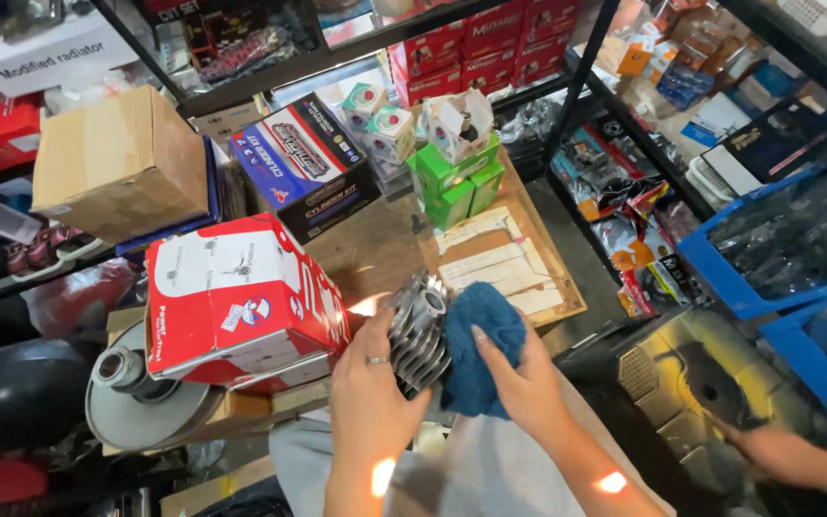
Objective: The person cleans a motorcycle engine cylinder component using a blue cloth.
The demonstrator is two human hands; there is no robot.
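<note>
Left hand grips finned metal cylinder; right hand presses blue cloth against it.

Dark metal shelves crowd the far side and right (packed with boxes and packets), around a wooden table under bright light.

The blue cloth covered the right side of the finned metal cylinder, and the left hand hid its lower edge. Both forearms ran off the bottom edge, as did another person's hand at the lower right, cut at the wrist by the corner. The blue crates held dark bagged parts too blurred to make out.
</note>
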